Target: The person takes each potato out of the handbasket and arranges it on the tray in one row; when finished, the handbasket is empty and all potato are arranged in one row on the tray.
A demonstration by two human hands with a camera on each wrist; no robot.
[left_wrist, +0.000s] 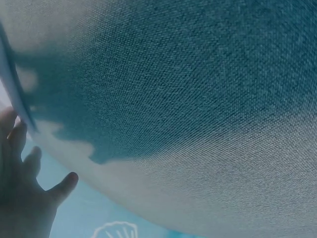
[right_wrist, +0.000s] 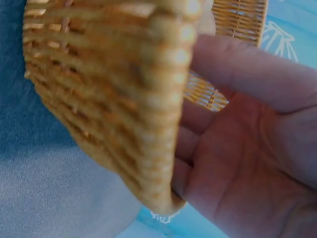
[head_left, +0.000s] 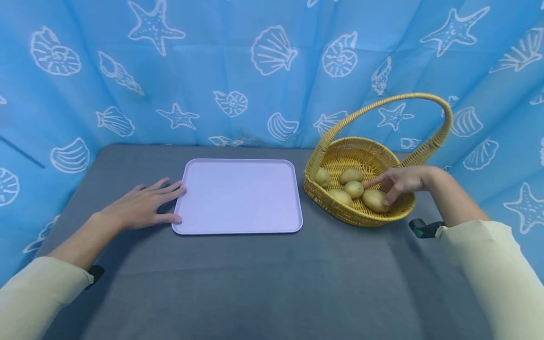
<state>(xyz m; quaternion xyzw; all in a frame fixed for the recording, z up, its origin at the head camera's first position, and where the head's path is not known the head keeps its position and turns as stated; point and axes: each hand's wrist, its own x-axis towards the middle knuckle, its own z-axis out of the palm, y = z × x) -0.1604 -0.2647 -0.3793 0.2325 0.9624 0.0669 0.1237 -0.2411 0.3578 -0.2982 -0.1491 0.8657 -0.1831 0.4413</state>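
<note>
A pale lilac tray lies flat on the table. My left hand is spread at its left edge, with fingertips and thumb on or beside the rim. The left wrist view shows these fingers apart, near the tray's edge. To the right stands a yellow wicker basket holding several potatoes. My right hand reaches over its right rim, index finger extended and thumb at the nearest potato. Behind the basket wall, the other fingertips are partly hidden in the right wrist view.
The basket's tall handle arches above the right hand and the potatoes. A grey cloth covers the table. Behind it hangs a blue curtain printed with white shells and starfish.
</note>
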